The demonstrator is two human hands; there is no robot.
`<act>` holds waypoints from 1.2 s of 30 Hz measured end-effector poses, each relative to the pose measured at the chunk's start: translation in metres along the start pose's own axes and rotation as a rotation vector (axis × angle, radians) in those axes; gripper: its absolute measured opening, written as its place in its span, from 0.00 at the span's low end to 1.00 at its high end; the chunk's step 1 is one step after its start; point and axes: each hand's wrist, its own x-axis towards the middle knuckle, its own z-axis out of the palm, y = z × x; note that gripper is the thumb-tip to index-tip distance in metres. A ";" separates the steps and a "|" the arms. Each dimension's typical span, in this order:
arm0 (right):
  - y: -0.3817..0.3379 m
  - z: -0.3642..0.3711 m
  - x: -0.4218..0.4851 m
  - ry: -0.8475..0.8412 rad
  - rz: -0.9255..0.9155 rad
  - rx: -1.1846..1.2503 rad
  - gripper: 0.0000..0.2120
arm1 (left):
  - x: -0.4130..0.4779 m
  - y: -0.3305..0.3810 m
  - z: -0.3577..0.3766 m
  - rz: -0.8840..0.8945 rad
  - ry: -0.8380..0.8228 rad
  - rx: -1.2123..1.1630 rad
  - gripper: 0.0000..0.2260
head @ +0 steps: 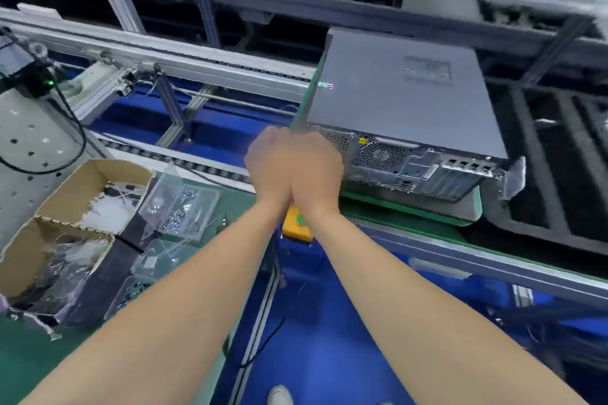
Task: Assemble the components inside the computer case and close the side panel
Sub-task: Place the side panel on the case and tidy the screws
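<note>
A grey computer case (pixel 394 99) lies flat on a green pallet (pixel 411 210) with its side panel on top and shut. Its rear ports and fan grille (pixel 381 154) face me. My left hand (pixel 269 164) and my right hand (pixel 317 171) are pressed side by side at the pallet's near left corner, backs toward me. Their fingers bend down over the corner and are hidden from here. The frame is blurred.
A yellow button box (pixel 296 227) sits under my wrists. At the left stand a cardboard box (pixel 65 207) of bagged parts and clear trays of screws (pixel 187 207). Conveyor rails (pixel 197 66) run behind. Black foam trays (pixel 559 174) lie at the right, blue floor below.
</note>
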 end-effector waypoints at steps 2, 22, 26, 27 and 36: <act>-0.032 -0.048 0.030 0.077 -0.136 0.012 0.15 | -0.002 0.046 0.050 0.083 -0.070 -0.124 0.17; 0.093 -0.502 0.278 0.003 0.104 -0.661 0.12 | -0.154 0.057 0.498 0.066 -0.570 0.266 0.08; 0.124 -0.501 0.308 -0.316 0.083 -0.843 0.09 | -0.130 0.008 0.508 0.252 -0.556 0.692 0.12; 0.130 -0.499 0.314 -0.400 0.074 -0.885 0.08 | -0.125 -0.002 0.507 0.280 -0.553 0.763 0.13; 0.167 -0.474 0.354 -0.954 0.100 -1.289 0.06 | -0.117 -0.054 0.507 0.286 -0.519 0.608 0.09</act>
